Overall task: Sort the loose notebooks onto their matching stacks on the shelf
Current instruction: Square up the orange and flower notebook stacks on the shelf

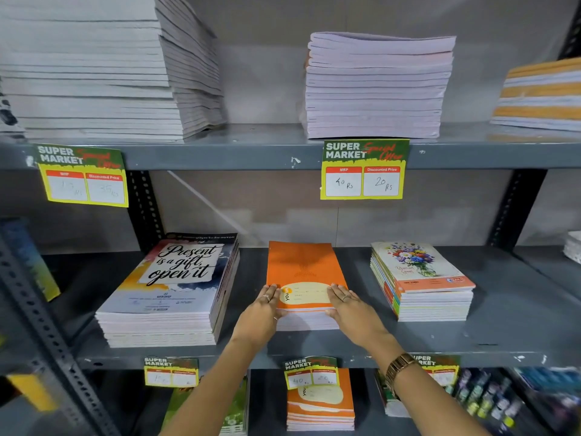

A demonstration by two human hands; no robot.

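An orange notebook (301, 269) with a cream label lies on top of a short stack of orange notebooks (306, 322) in the middle of the grey shelf (503, 313). My left hand (261, 313) presses flat against the stack's left front corner. On the right front corner rests my right hand (352, 306), its fingers lying over the top cover. Both hands touch the stack from the sides. A taller stack with a "Present is a gift, open it" cover (169, 294) stands to the left. A flower-cover stack (421, 281) stands to the right.
The upper shelf holds tall notebook stacks (377, 86) seen spine-on, with price tags (363, 169) on its edge. The lower shelf holds more orange notebooks (319, 404) and other stock. Black slotted uprights (147, 209) frame the bay.
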